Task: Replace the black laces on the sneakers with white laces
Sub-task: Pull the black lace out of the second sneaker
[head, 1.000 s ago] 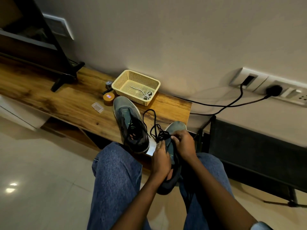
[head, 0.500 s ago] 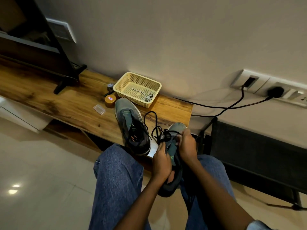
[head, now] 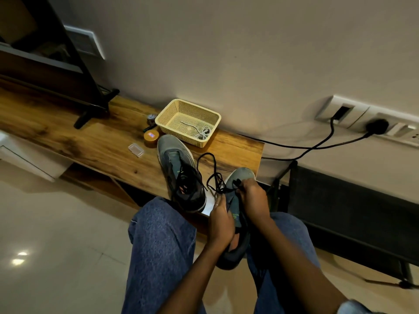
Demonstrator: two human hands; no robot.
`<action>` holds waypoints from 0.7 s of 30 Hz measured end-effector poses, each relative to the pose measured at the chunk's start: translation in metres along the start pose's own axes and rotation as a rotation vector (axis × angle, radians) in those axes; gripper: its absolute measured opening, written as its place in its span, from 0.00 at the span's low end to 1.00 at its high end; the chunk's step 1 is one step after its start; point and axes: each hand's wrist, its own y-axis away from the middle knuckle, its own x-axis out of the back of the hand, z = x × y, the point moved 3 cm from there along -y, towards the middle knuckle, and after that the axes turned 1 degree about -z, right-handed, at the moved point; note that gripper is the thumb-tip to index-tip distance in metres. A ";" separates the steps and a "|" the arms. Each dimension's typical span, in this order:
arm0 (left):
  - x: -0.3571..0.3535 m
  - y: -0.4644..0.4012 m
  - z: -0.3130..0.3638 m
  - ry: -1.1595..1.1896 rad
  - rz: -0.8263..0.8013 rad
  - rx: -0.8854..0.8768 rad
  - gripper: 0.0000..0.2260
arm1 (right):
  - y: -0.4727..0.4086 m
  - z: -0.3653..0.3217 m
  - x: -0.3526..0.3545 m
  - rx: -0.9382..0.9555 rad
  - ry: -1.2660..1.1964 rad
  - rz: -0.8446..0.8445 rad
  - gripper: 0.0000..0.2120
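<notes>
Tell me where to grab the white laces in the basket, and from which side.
Pinch the coiled bundle of the white laces from straight above. The basket has raised walls all round and an open top, and the bundle lies in its near right corner, thicker than the loose end.

A plain pale wall [head: 249, 53] rises behind a low wooden bench [head: 95, 141] with a dark, streaky grain. The floor [head: 56, 257] is glossy cream tile, catching a bright glint of light [head: 20, 258]. White socket plates [head: 367, 120] sit on the wall, a black cable [head: 317, 147] trailing from them.
</notes>
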 end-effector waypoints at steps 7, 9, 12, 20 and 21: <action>0.001 0.001 0.000 0.042 0.008 0.031 0.23 | 0.005 0.002 -0.006 0.023 0.104 0.049 0.05; 0.001 0.001 0.001 0.047 0.010 0.025 0.24 | 0.009 0.003 -0.002 -0.193 -0.201 0.186 0.04; 0.002 0.002 -0.001 0.033 0.018 0.002 0.24 | 0.012 0.005 0.001 -0.540 -0.634 0.370 0.06; 0.001 0.001 0.000 0.026 -0.011 -0.003 0.24 | -0.005 -0.005 0.033 -0.361 -0.130 0.278 0.21; 0.001 0.001 0.000 0.029 -0.010 -0.004 0.24 | -0.007 -0.009 0.037 -0.290 -0.055 0.287 0.25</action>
